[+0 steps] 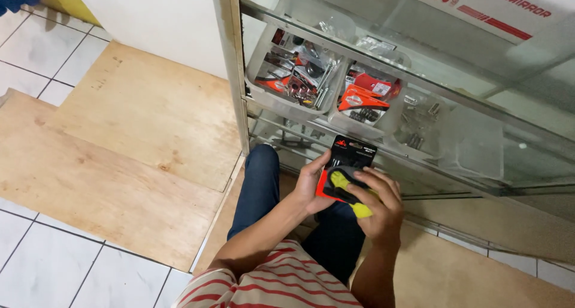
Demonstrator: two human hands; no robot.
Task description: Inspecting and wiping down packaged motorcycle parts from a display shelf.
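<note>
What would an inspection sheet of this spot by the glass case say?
Surface: plywood sheets over white floor tiles.
Job's things: black and red blister pack; yellow cloth pressed on it.
Clutter: two grey trays of small packaged parts inside the glass cabinet.
Hands: left hand holds the pack; right hand holds the cloth.
Cables: nothing seen.
Surroundings: white wall, white box on the cabinet.

Pkg [350, 158] in hands, below trays [263, 95]
</note>
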